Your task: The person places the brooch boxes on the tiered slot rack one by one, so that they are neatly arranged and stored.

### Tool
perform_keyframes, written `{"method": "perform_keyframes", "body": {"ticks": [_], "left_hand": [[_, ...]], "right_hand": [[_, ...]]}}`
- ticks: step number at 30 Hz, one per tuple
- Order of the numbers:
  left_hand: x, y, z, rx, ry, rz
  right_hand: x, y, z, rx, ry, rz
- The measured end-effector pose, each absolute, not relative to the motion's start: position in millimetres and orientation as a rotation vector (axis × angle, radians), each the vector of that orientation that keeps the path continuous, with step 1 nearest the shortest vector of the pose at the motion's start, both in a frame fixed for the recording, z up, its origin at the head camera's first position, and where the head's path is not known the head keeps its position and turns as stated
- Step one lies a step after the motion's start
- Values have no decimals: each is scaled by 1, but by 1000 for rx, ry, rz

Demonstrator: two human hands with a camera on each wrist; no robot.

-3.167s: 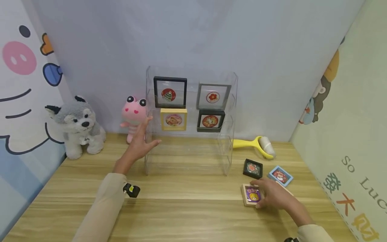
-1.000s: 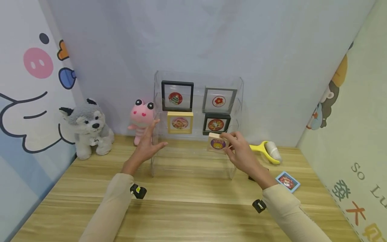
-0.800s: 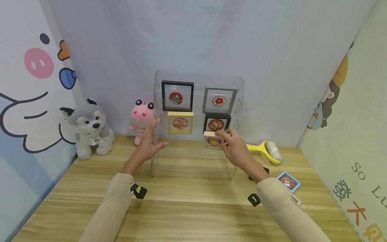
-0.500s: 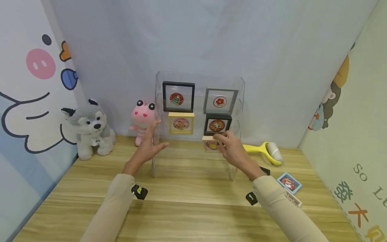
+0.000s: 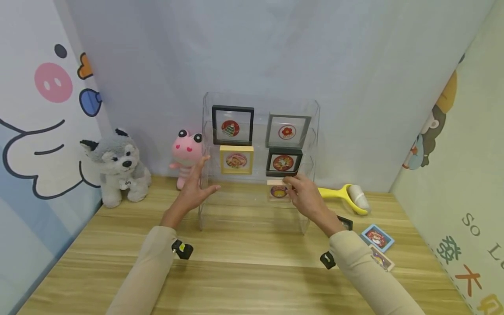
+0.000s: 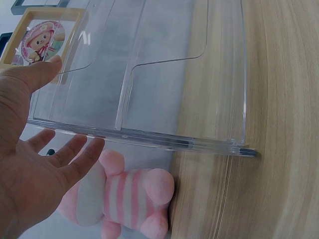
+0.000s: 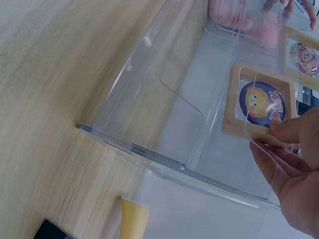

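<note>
A clear acrylic display rack (image 5: 245,216) stands on the wooden table. My left hand (image 5: 190,192) is at its left side panel; in the left wrist view the straight fingers (image 6: 75,149) lie outside the panel and the thumb inside. My right hand (image 5: 307,196) pinches a light-wood picture frame (image 5: 278,192) with a purple bear badge by its right edge, at the third tier. In the right wrist view this picture frame (image 7: 261,102) appears behind the tier's clear front lip. Above it sits a small black frame (image 5: 283,162); a yellow frame (image 5: 236,160) is left of that.
A larger black frame (image 5: 233,126) and a grey frame (image 5: 288,131) fill the top tier. On the table's right lie a blue frame (image 5: 377,237), a pale frame (image 5: 381,259), a partly hidden black frame (image 5: 345,222) and a yellow-handled lint roller (image 5: 356,197). Plush toys, a husky (image 5: 118,168) and a pink one (image 5: 187,151), sit left.
My right hand has lifted the light-wood frame from the table's right side, carried it up and left to the rack, and lowered it into the third tier. The left hand keeps its place.
</note>
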State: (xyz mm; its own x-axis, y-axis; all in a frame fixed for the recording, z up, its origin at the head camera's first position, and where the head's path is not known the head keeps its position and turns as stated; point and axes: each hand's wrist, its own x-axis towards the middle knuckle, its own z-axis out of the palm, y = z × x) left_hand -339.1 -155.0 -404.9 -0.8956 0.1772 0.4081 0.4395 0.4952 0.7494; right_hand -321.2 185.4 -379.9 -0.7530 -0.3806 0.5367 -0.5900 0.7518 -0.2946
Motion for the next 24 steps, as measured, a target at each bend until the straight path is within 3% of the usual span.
{"method": "perform_keyframes", "body": {"ticks": [14, 24], "left_hand": [[-340, -155, -406, -529, -2450, -1364], [-341, -156, -407, -545, -2432, -1369]], "right_hand": [[-311, 190, -374, 700, -2457, 681], [-291, 223, -369, 729, -2278, 723]]}}
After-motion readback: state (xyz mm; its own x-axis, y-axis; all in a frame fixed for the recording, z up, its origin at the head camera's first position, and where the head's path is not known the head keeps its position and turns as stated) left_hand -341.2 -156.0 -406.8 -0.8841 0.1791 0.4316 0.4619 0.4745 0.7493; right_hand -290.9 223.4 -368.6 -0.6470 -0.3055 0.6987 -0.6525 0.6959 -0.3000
